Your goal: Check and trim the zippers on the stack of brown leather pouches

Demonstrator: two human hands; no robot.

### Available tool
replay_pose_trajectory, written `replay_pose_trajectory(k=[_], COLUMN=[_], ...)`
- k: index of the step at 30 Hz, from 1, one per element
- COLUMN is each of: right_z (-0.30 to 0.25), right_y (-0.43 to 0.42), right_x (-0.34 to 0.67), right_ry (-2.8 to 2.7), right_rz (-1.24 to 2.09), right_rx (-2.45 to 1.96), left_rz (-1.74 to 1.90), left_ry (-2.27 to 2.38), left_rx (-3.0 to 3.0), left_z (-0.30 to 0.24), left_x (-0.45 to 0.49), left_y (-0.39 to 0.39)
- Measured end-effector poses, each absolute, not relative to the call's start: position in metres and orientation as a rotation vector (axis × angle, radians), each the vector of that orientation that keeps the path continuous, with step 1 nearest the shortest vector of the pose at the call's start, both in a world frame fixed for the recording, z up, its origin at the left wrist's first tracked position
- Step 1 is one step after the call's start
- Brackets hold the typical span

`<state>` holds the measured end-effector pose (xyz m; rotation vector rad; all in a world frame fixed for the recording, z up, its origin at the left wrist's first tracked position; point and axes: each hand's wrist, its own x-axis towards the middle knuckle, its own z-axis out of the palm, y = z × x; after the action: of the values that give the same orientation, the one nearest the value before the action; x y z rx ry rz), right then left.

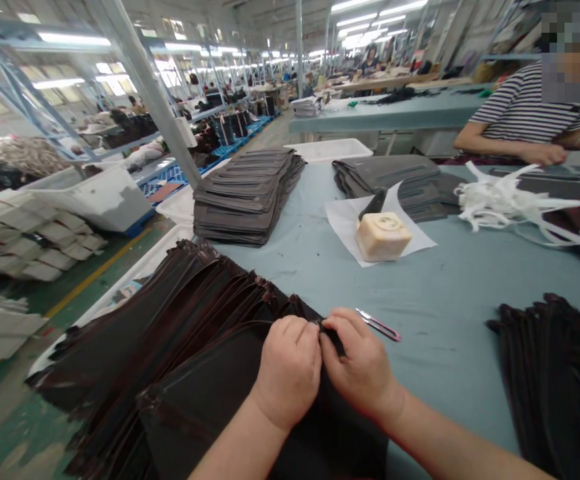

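At a pale blue surface (315, 267) on a factory floor, a worker's two bare hands meet at the top edge of a dark panel (205, 393). The left hand (290, 367), curled almost into a fist, pinches the edge; the right hand (360, 363), just beside it, grips the same edge between thumb and bent fingers. The panel lies directly below the hands and spreads toward 8 o'clock, against a fanned stack of dark panels (170, 320) at 10 o'clock. Near the right hand, at 2 o'clock, lies a pair of thread snips (380, 327) with pink on the handle. Farther off at 1 o'clock, a cream-colored block (384, 237) sits on a white sheet (343, 223), with grey pieces (395, 177) piled behind. A taller grey stack (247, 193) rises at 11 o'clock. White strips (500, 200) lie tangled at 2 o'clock, near a co-worker in a striped shirt (525, 100), while more dark pieces (555, 380) are bunched at 3 o'clock.
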<state>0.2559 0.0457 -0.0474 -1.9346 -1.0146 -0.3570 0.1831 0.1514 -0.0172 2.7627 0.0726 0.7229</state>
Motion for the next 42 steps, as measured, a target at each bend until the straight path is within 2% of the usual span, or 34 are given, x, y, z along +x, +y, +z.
replay_pose_trajectory(k=[8, 17, 22, 28, 33, 37, 42], right_z=[-0.046, -0.053, -0.049, -0.040, -0.045, -0.050, -0.046], right_y=[0.037, 0.038, 0.030, 0.024, 0.026, 0.026, 0.024], right_x=[0.265, 0.275, 0.287, 0.276, 0.268, 0.269, 0.270], right_ry=[-1.086, -0.704, -0.522, -0.933, -1.081, -1.056, -0.992], right_rz=[-0.386, -0.024, 0.337, -0.115, -0.302, -0.278, -0.053], right_rx=[-2.069, -2.064, -1.854, -1.949, -2.079, -2.113, -2.000], left_rz=[0.858, 0.693, 0.646, 0.668, 0.816, 0.916, 0.901], left_ry=[-0.075, 0.299, 0.491, 0.403, 0.231, 0.084, 0.076], left_rx=[2.805, 2.475, 2.292, 2.338, 2.487, 2.578, 2.591], left_z=[-0.028, -0.035, -0.026, -0.030, -0.040, -0.044, -0.045], left_x=[0.191, 0.201, 0.202, 0.201, 0.197, 0.196, 0.196], left_y=[0.143, 0.132, 0.136, 0.133, 0.130, 0.130, 0.131])
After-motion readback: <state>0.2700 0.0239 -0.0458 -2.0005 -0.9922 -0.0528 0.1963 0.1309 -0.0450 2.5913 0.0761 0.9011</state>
